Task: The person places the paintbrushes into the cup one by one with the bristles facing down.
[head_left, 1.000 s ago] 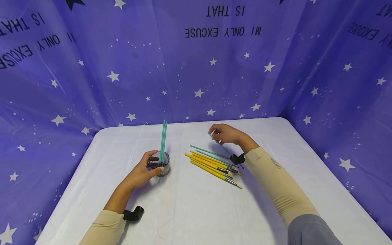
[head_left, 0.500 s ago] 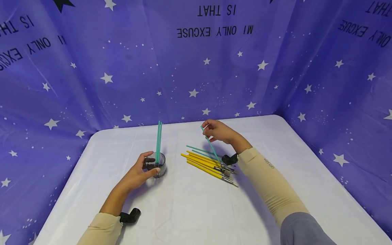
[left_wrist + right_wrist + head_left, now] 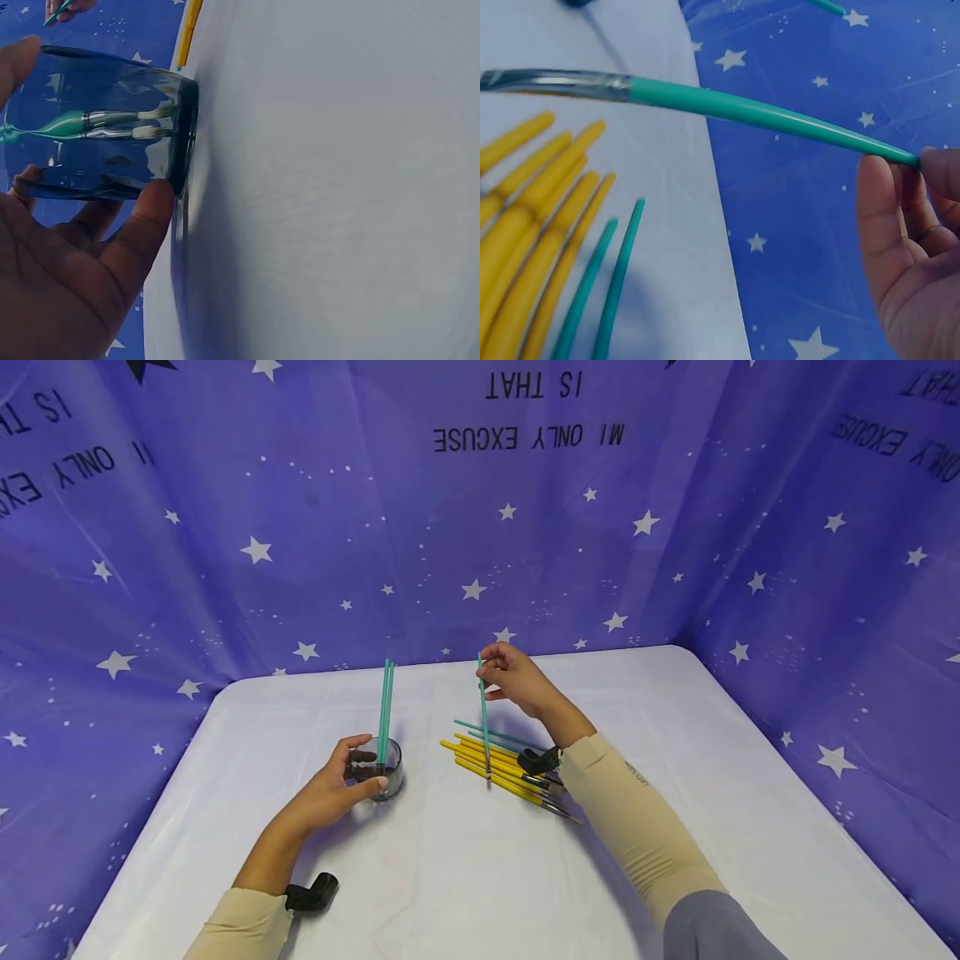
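My left hand [image 3: 330, 789] curls its fingers and thumb round a clear glass [image 3: 390, 781] on the table. Two green paintbrushes [image 3: 386, 710] stand in the glass, handles up; in the left wrist view their pale bristles [image 3: 154, 133] are near its bottom. At the back of the table, my right hand [image 3: 517, 677] pinches the handle end of another green paintbrush [image 3: 727, 106], which hangs bristle end down over the pile. That pile holds several yellow paintbrushes [image 3: 472, 756] and two green paintbrushes [image 3: 620, 277], lying side by side with handles toward the left.
A white cloth covers the table [image 3: 450, 877]. Purple curtains [image 3: 420, 527] with white stars and lettering rise behind it and at both sides. Black wrist cameras, one at each sleeve cuff, stick out close to the table; the right one [image 3: 537, 762] overlaps the brush pile.
My right hand has lifted the green paintbrush off the pile and moved left, swinging it from slanted to nearly upright. The left hand stays on the glass.
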A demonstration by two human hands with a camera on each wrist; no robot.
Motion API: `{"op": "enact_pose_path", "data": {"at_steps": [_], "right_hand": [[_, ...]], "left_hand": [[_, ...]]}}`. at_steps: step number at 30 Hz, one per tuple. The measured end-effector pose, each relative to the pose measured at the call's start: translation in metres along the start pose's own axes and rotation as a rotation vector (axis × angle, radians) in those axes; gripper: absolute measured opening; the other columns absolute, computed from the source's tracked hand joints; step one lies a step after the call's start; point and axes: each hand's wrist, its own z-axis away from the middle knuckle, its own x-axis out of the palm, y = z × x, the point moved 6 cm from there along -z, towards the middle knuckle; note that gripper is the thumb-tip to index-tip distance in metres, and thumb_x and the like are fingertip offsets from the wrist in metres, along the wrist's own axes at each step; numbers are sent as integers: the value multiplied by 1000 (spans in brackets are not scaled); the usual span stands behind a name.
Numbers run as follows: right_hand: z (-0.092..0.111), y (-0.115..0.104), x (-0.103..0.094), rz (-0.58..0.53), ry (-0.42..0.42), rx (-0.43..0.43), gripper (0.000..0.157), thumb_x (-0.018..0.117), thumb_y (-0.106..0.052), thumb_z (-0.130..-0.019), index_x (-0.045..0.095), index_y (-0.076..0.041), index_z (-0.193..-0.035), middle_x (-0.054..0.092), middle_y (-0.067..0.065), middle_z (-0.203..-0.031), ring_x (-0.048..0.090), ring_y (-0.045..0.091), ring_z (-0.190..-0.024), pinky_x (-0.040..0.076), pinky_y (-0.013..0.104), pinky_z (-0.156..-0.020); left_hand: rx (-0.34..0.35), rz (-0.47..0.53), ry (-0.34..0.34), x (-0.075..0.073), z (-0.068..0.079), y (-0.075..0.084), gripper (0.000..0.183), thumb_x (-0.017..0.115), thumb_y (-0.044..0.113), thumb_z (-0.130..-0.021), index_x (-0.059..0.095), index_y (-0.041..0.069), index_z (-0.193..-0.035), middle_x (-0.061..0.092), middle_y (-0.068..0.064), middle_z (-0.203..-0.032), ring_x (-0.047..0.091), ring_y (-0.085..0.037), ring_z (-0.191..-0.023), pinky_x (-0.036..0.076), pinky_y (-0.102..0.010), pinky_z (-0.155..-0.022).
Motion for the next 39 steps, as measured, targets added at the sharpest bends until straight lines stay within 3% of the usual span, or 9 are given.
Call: {"op": "enact_pose_path", "data": {"at_steps": [7,16,25,30,39], "right_hand": [[-6,-5,15,-132,41,-49,30,56,-1,-100,42,4,-126,55,7,-93,60,18,-80,56,32,-69],[-10,-18,29,-233,123,-110,31,57,1,-99,42,6,-126,56,5,-92,60,16,-80,56,31,-69],[-13,-34,46,-332,201,-142,27,60,1,-97,48,-3,-120,56,5,-91,60,16,-80,57,31,-68],[-16,-39,58,-355,186,-149,29,59,0,-98,46,0,-124,55,5,-92,60,17,-81,56,31,-69],[-22,-37,80,-366,187,-141,23,59,-1,-99,48,-6,-118,55,4,-92,60,17,-82,56,30,-70]], "left_hand": [[-8,3,-8,-1,0,-1,76,72,27,-92,25,12,-150,47,-23,-138,50,-39,-124,34,-54,-102],[6,4,-18,0,-2,3,79,73,25,-92,22,11,-152,47,-23,-140,49,-40,-126,31,-58,-104],[-20,12,-9,-1,0,1,79,72,25,-92,22,13,-152,45,-24,-141,47,-41,-127,31,-59,-104],[-24,17,-1,-1,-1,0,79,73,27,-91,24,14,-151,47,-22,-140,48,-39,-127,31,-58,-105],[-47,28,0,-2,-1,-4,80,74,29,-91,24,14,-152,45,-21,-140,47,-38,-127,30,-58,-106]]}}
